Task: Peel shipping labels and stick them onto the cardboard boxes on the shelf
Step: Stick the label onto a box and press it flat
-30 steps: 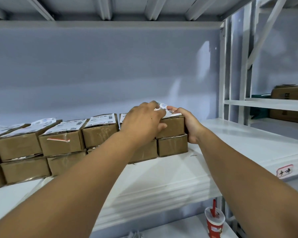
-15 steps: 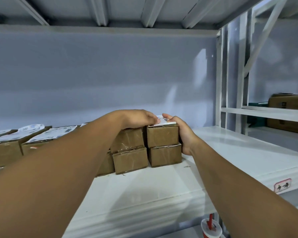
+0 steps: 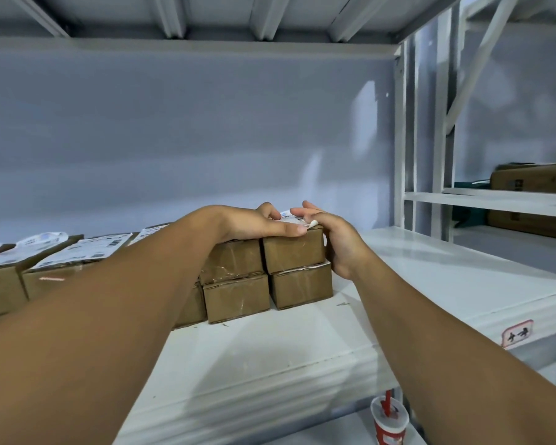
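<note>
1. A person's left hand (image 3: pixel 257 224) lies flat on top of a small cardboard box (image 3: pixel 294 252), the last on the right in a double-stacked row on a white metal shelf (image 3: pixel 270 348). Its fingers are straight and together, pressing down on a white shipping label (image 3: pixel 286 216). The thumb (image 3: pixel 297 230) lies along the box's front top edge.
2. The right hand (image 3: pixel 337 242) cups the box's right side, palm against the cardboard. Its fingers (image 3: pixel 302 211) are loosely extended and slightly apart, with the tips touching the label's right end.
3. The shipping label sits on the lid of the box, mostly hidden under the left hand. A small white corner (image 3: pixel 313 223) curls up at the front right edge, between the left thumb and the right hand.
4. The box rests on a lower box (image 3: pixel 302 285); just to its left stands a second stack of two (image 3: pixel 236 298).
5. Farther left, partly behind the left forearm, more boxes (image 3: pixel 0 284) in the row carry printed labels (image 3: pixel 81 252) on their tops.
6. A red-bordered tag (image 3: pixel 516 333) is stuck to the shelf's front edge at right. Lower in the frame, a red-and-white paper cup (image 3: pixel 389 422) with a red straw stands on a lower level.
7. On the neighbouring rack at right, larger cardboard cartons (image 3: pixel 533 181) sit on two levels.
</note>
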